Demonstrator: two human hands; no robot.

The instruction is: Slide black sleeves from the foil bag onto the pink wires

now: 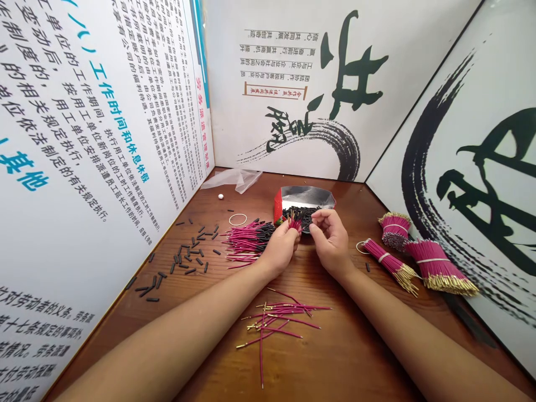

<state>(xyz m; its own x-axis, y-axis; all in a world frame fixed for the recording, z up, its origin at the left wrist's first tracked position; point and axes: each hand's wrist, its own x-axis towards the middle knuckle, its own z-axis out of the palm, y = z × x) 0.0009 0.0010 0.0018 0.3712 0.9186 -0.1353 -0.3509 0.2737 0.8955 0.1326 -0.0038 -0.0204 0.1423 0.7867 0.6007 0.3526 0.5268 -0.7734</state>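
Observation:
My left hand (281,248) is closed around a small bunch of magenta wires (295,222), whose gold tips and some black sleeves point up and away from me. Just to its right, my right hand (330,237) has its thumb and fingers curled close together; anything pinched at the fingertips is too small to make out. Behind both hands stands an open red box with a silvery lining (307,196), holding many short black sleeves (307,214). By my left hand lies a pile of magenta wires with black sleeved ends (247,240).
Loose black sleeves (186,257) are scattered at left. Loose magenta wires (280,318) lie between my forearms. Banded wire bundles (439,265) rest at right. A clear plastic bag (238,180) and a rubber band (238,219) lie farther back. Printed panels (285,145) enclose the wooden table (335,363).

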